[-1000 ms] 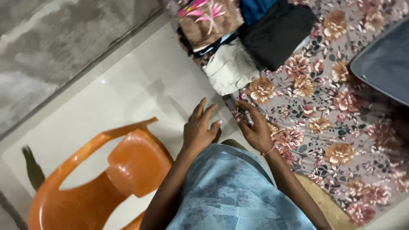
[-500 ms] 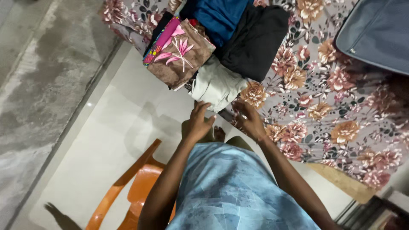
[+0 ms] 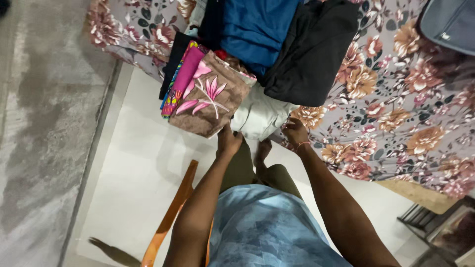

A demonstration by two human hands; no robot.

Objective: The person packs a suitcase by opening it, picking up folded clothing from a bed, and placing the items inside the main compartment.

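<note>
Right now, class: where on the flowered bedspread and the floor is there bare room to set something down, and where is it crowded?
Bare flowered bedspread lies right of the black folded garment, below the grey bag. Bare white floor tile lies left of the orange plastic chair. Crowded: the bed corner, where both hands meet the brown flower-print cloth and pale folded garment.

White tiled floor (image 3: 133, 178), orange chair (image 3: 170, 217), floral-sheeted bed (image 3: 396, 113).
</note>
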